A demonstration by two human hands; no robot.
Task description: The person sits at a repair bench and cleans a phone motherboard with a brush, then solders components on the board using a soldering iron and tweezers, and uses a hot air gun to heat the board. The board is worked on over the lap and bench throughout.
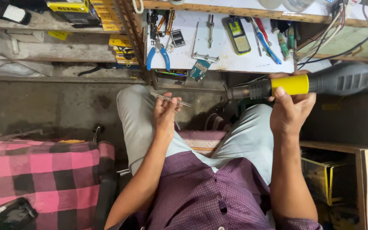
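My right hand point(290, 110) grips a hot-air gun point(303, 83) with a yellow band and a grey handle; its black nozzle points left, below the edge of the white work board point(228, 57). Metal tweezers point(169, 99) sit pinched in my left hand point(165, 113), which rests above my left knee. On the board lie a small circuit board point(199, 70), a yellow and black phone point(237, 35), blue-handled pliers point(158, 53) and a metal clamp point(207, 42). I sit with both knees under the bench.
Screwdrivers and tubes point(273, 40) lie at the board's right. Cables point(341, 38) run off to the upper right. A pink checked cloth point(43, 179) covers a seat at the lower left. A wooden box point(346, 183) stands at the lower right. Yellow packets point(120, 49) are stacked on shelves.
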